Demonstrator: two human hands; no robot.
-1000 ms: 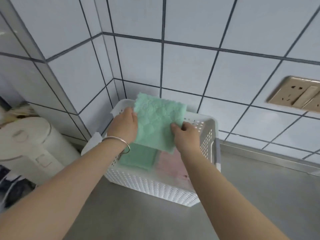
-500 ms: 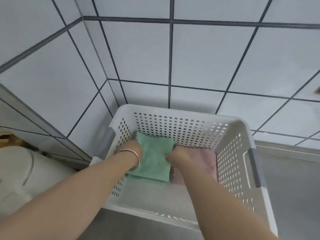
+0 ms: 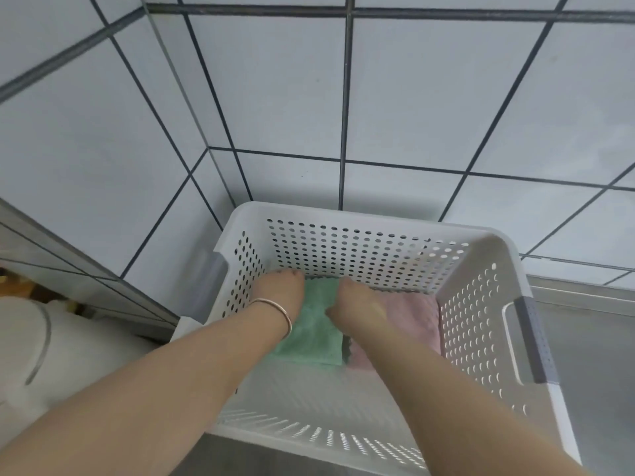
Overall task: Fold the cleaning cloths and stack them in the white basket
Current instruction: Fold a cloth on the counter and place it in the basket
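Both hands reach down into the white basket (image 3: 360, 242) at the centre of the frame, forearms entering from the lower left and lower right. The left hand (image 3: 280, 292) lies on the left part of the green cloth (image 3: 314, 329), its fingers pointing toward the far perforated wall; they look fairly straight and pressed flat, though the tips are blurred. A thin metal bangle (image 3: 283, 312) circles the left wrist. The right hand (image 3: 355, 298) rests at the right edge of the same cloth, knuckles up, and its fingers are hidden beneath the hand, so whether its grip is closed on the cloth cannot be told.

The green cloth lies folded and flat on the basket floor, between the two hands and extending toward the near side from them. Just beside it on the right, a pink cloth (image 3: 421, 319) lies folded, partly under the right forearm, reaching the right wall.

The basket stands on a grey metal surface (image 3: 591, 365), pushed into a corner of white tiled wall (image 3: 412, 97). A white rounded appliance (image 3: 44, 355) sits at the left edge of the frame.
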